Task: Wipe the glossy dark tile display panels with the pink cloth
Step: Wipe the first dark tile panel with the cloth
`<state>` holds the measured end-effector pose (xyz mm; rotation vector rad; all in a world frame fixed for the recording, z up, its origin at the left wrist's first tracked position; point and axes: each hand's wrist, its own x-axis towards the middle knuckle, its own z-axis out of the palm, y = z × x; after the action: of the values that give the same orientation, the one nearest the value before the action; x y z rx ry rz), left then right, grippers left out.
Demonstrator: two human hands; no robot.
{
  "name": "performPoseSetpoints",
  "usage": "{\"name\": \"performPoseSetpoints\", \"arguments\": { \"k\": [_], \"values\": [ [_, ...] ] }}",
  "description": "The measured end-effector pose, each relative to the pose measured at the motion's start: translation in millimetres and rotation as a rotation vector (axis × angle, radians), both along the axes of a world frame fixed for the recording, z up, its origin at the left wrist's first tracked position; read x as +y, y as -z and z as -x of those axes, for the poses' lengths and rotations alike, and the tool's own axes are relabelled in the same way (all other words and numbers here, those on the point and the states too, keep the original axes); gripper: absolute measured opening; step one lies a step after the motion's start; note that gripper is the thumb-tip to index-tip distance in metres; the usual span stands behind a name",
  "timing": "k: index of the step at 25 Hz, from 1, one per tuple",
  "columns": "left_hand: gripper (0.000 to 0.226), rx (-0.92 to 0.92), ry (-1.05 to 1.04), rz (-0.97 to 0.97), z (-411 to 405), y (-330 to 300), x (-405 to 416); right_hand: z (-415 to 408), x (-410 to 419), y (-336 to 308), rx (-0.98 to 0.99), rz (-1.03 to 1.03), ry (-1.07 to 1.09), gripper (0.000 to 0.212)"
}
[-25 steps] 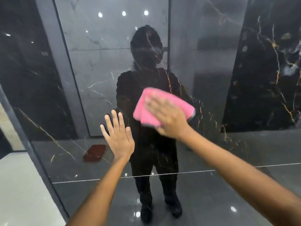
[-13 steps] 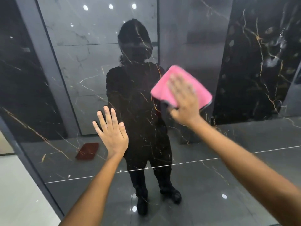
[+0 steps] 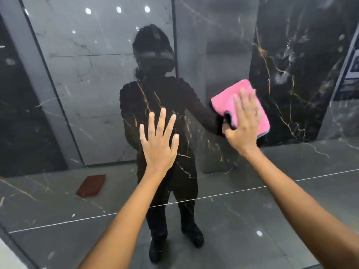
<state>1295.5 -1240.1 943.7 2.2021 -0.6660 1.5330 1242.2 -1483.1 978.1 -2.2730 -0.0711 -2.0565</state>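
A glossy dark tile panel [image 3: 291, 61] with gold veins fills the view straight ahead and mirrors a dark figure and the room behind. My right hand [image 3: 242, 123] presses the folded pink cloth [image 3: 225, 102] flat against the panel right of centre, fingers spread over it and thumb tucked under a grey-edged fold. My left hand [image 3: 158, 141] lies flat on the panel to the left of the cloth, fingers apart, holding nothing.
The panel's surface reflects grey marble wall tiles, ceiling spots, a shiny grey floor and a reddish mat [image 3: 91, 185] at lower left. A light floor strip [image 3: 7, 257] shows at the bottom left corner. A blue-and-white sign [image 3: 352, 65] sits at the right edge.
My right hand has swept the pink cloth rightward across the panel. My left hand has stayed flat on the panel; the view has shifted and now shows it nearer the centre.
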Motion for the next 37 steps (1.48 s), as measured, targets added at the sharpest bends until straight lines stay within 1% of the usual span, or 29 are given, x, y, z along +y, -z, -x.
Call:
{"name": "performPoseSetpoints", "arguments": {
  "k": [1,2,4,5,6,7,10,12,13,14,16,17,18,19,21,22,23,24,25,26,27,29,30,31,32,33,35,36,37],
  "values": [
    [0.055,-0.013,-0.037,-0.005,-4.1,0.9,-6.8,-1.4,5.7,22.9,0.041,0.066,-0.015,0.068],
    [0.056,-0.030,-0.066,-0.008,-8.7,3.4,-9.8,0.5,8.9,55.0,0.132,0.240,-0.012,0.070],
    [0.054,-0.064,-0.096,-0.015,-15.6,9.3,-10.2,15.5,-6.2,111.8,0.318,0.670,0.038,0.083],
    [0.053,-0.078,-0.109,-0.020,-17.5,12.2,-10.2,22.2,-23.5,116.3,0.356,0.764,0.063,0.090],
    [0.052,-0.088,-0.120,-0.022,-18.5,13.2,-10.8,24.6,-41.9,103.4,0.324,0.746,0.064,0.093],
    [0.052,-0.091,-0.127,-0.020,-18.5,12.4,-11.3,24.4,-57.3,80.1,0.237,0.636,0.060,0.090],
    [0.054,-0.097,-0.128,-0.011,-16.2,9.9,-12.5,20.2,-79.3,-18.6,-0.035,0.136,0.020,0.070],
    [0.053,-0.090,-0.122,0.014,-11.6,7.6,-15.3,10.2,-57.4,-26.5,-0.098,-0.014,-0.082,0.068],
    [0.052,-0.070,-0.114,0.061,-7.2,3.9,-20.0,6.8,-42.2,-5.9,-0.060,0.027,-0.118,0.073],
    [0.050,-0.050,-0.098,0.133,-0.9,-2.4,-28.3,7.0,-30.7,25.7,0.048,0.198,-0.140,0.081],
    [0.048,-0.046,-0.057,0.240,14.2,-20.7,-52.7,17.7,-35.3,81.0,0.265,0.680,-0.101,0.092],
    [0.049,-0.062,-0.039,0.239,21.4,-34.4,-67.9,21.4,-55.0,80.2,0.300,0.779,-0.079,0.093],
    [0.050,-0.074,-0.024,0.212,25.9,-51.7,-82.4,22.8,-76.1,60.9,0.260,0.773,-0.088,0.091],
    [0.052,-0.084,-0.014,0.184,27.7,-72.8,-95.0,22.1,-94.5,28.7,0.155,0.664,-0.099,0.088],
    [0.054,-0.114,-0.022,0.151,26.5,-119.2,-114.6,20.3,-133.3,-64.2,-0.070,0.278,-0.061,0.078],
    [0.054,-0.134,-0.038,0.144,24.9,-140.7,-121.3,23.7,-146.6,-112.6,-0.136,0.091,-0.031,0.072],
    [0.054,-0.152,-0.054,0.140,22.8,-159.6,-126.6,26.4,-149.2,-147.0,-0.151,-0.043,-0.042,0.069],
    [0.054,-0.159,-0.069,0.138,20.0,-174.2,-129.7,26.2,-141.5,-161.2,-0.164,-0.116,-0.086,0.067],
    [0.054,-0.155,-0.088,0.134,16.5,-183.8,-131.6,22.9,-128.1,-155.6,-0.154,-0.108,-0.153,0.063],
    [0.054,-0.148,-0.111,0.127,13.1,-189.5,-133.5,18.7,-112.9,-133.3,-0.123,0.004,-0.205,0.059],
    [0.054,-0.139,-0.133,0.119,9.9,-190.7,-133.8,15.7,-99.3,-99.2,-0.062,0.204,-0.235,0.057],
    [0.054,-0.139,-0.161,0.103,4.7,-187.4,-133.6,20.4,-95.3,-44.0,0.102,0.661,-0.175,0.058],
    [0.054,-0.145,-0.165,0.096,2.7,-186.1,-133.6,22.2,-111.0,-46.1,0.152,0.782,-0.134,0.056],
    [0.054,-0.148,-0.167,0.097,1.7,-186.0,-133.4,20.3,-130.8,-66.1,0.123,0.804,-0.133,0.051],
    [0.054,-0.145,-0.168,0.102,1.6,-186.4,-132.8,17.3,-149.2,-97.1,0.050,0.702,-0.144,0.048],
    [0.054,-0.142,-0.169,0.106,1.3,-186.6,-132.5,14.6,-168.3,-135.8,-0.035,0.524,-0.139,0.049],
    [0.054,-0.145,-0.184,0.109,1.1,-185.3,-133.4,24.8,-192.6,-216.2,-0.150,0.153,-0.077,0.062],
    [0.054,-0.149,-0.192,0.105,1.0,-184.7,-133.9,28.8,-188.6,-235.6,-0.161,0.063,-0.090,0.065],
    [0.054,-0.149,-0.194,0.103,1.0,-184.7,-133.9,28.3,-175.1,-237.4,-0.170,0.038,-0.126,0.065]
  ]
}}
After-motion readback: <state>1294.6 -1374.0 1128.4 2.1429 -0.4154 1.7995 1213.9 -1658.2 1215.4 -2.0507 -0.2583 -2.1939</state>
